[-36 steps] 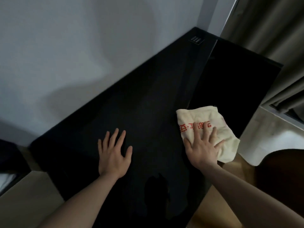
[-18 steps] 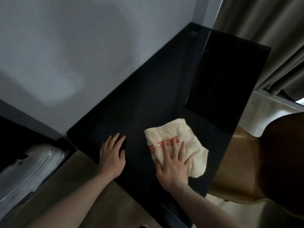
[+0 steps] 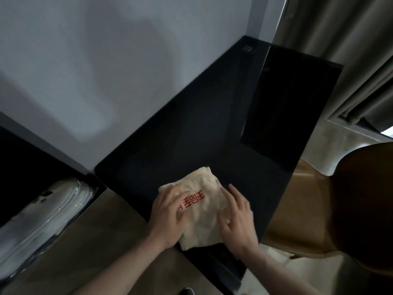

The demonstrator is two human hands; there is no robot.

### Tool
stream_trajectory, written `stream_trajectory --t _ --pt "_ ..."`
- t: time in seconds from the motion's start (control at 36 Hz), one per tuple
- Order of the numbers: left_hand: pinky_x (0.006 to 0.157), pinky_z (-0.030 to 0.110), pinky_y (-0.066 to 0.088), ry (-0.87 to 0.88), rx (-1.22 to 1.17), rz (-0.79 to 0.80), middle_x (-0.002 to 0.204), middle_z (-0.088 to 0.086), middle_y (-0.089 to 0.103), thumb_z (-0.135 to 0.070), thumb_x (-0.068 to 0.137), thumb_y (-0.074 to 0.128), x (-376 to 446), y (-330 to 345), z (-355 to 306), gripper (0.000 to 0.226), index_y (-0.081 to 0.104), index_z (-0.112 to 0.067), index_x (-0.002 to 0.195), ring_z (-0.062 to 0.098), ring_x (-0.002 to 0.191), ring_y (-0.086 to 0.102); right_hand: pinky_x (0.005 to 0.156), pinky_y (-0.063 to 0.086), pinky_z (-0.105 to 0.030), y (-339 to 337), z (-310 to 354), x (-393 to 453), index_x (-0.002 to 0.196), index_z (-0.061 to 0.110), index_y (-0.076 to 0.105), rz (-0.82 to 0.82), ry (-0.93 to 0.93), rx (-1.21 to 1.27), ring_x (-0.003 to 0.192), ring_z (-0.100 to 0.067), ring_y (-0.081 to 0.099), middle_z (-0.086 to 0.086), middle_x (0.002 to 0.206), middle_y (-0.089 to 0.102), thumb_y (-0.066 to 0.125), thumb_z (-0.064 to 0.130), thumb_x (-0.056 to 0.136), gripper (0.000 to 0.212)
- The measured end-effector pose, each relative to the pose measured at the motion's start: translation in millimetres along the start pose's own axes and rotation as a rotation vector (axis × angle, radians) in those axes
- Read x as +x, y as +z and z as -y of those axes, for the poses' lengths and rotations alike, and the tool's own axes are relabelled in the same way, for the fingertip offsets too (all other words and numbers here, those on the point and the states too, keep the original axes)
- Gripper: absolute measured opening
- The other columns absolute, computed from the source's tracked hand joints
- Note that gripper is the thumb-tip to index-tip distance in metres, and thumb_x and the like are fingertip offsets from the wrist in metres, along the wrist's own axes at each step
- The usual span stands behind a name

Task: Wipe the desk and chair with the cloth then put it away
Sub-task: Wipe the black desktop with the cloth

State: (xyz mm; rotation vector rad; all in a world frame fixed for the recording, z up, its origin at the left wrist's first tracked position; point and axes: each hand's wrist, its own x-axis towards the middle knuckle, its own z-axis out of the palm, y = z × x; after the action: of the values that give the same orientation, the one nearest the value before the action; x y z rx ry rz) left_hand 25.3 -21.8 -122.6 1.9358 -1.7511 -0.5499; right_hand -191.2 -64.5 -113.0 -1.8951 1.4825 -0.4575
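A cream cloth [image 3: 204,205] with red printed characters lies crumpled on the near left corner of the black desk [image 3: 191,135]. My left hand [image 3: 168,216] rests on the cloth's left side, fingers curled over its edge. My right hand [image 3: 238,220] presses flat on its right side with fingers spread. A brown chair [image 3: 350,209] stands to the right of the desk, its tan seat [image 3: 302,213] partly tucked under the desk's edge.
A grey wall [image 3: 106,71] runs behind the desk. Curtains [image 3: 350,50] hang at the upper right. A dark recess holding a shiny white bundle [image 3: 42,216] sits low on the left. A darker glossy panel [image 3: 282,99] covers the desk's far right part.
The cloth has slid left toward the desk's near left corner under my right hand. My left hand has come off the bare desk onto the cloth's left side.
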Motion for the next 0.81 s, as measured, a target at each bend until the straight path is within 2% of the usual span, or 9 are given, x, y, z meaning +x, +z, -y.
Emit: stream_trajectory --t 0.06,0.11,0.19,0.25,0.39,0.58,0.67,0.81 --pt "0.124 0.037 0.017 -0.012 0.034 0.085 0.164 -0.014 0.025 -0.057 0.094 0.044 3.7 16.0 -14.7 0.059 0.046 -0.038 0.149 0.002 0.150 0.006 0.123 0.017 -0.044 -12.0 -16.3 7.5 0.157 0.039 0.022 -0.005 0.069 -0.048 0.151 -0.012 0.004 0.015 0.165 0.008 0.050 0.037 0.099 0.065" --pt "0.127 0.044 0.008 -0.084 0.102 0.181 0.169 -0.014 0.003 -0.073 0.089 0.036 7.8 31.6 -25.3 0.074 0.028 -0.044 0.157 0.007 0.153 -0.012 0.125 0.011 -0.044 -21.2 -32.1 15.0 0.159 0.036 0.019 0.006 0.110 -0.079 0.153 -0.016 -0.002 0.009 0.167 0.004 0.048 0.039 0.100 0.065" --pt "0.123 0.051 -0.014 -0.195 0.281 0.331 0.163 -0.015 -0.035 -0.083 0.087 0.034 10.7 45.6 -34.2 0.092 -0.011 -0.047 0.158 0.021 0.149 -0.037 0.126 0.003 -0.043 -33.7 -50.6 24.9 0.159 0.035 0.016 0.058 0.131 -0.139 0.154 -0.019 -0.011 0.005 0.168 -0.002 0.043 0.046 0.102 0.065" --pt "0.116 0.050 -0.025 -0.228 0.380 0.370 0.156 -0.013 -0.047 -0.086 0.086 0.033 8.5 48.3 -38.2 0.100 -0.025 -0.044 0.155 0.024 0.143 -0.046 0.125 -0.003 -0.044 -40.8 -59.1 30.6 0.160 0.035 0.012 0.118 0.128 -0.198 0.154 -0.021 -0.016 0.005 0.168 -0.007 0.041 0.049 0.103 0.065" --pt "0.116 0.051 -0.025 -0.285 0.407 0.372 0.156 -0.012 -0.047 -0.089 0.084 0.029 4.6 51.0 -37.9 0.100 -0.027 -0.044 0.154 0.025 0.143 -0.046 0.124 -0.009 -0.042 -48.2 -78.0 39.9 0.161 0.033 0.007 0.205 0.078 -0.332 0.153 -0.024 -0.020 0.001 0.168 -0.010 0.035 0.052 0.103 0.067" --pt "0.119 0.055 -0.023 -0.301 0.447 0.390 0.152 -0.012 -0.052 -0.093 0.083 0.016 14.5 59.1 -32.3 0.095 -0.032 -0.045 0.150 0.026 0.143 -0.047 0.122 -0.012 -0.038 -60.3 -97.5 51.0 0.160 0.038 0.008 0.185 0.022 -0.384 0.153 -0.020 -0.017 0.004 0.168 -0.007 0.033 0.052 0.104 0.063" --pt "0.118 0.056 -0.023 -0.290 0.448 0.394 0.151 -0.012 -0.053 -0.094 0.076 0.004 25.0 59.8 -30.8 0.094 -0.034 -0.046 0.148 0.025 0.142 -0.048 0.122 -0.012 -0.038 -69.0 -105.1 62.5 0.160 0.036 0.008 0.167 0.039 -0.397 0.154 -0.021 -0.017 0.003 0.169 -0.006 0.034 0.052 0.104 0.064" --pt "0.117 0.057 -0.024 -0.258 0.470 0.403 0.151 -0.011 -0.053 -0.091 0.085 0.014 47.1 60.0 -26.7 0.092 -0.033 -0.044 0.148 0.026 0.141 -0.048 0.125 -0.006 -0.045 -83.6 -117.4 87.2 0.160 0.036 0.010 0.141 0.104 -0.399 0.154 -0.024 -0.014 0.001 0.169 -0.004 0.036 0.054 0.103 0.065"
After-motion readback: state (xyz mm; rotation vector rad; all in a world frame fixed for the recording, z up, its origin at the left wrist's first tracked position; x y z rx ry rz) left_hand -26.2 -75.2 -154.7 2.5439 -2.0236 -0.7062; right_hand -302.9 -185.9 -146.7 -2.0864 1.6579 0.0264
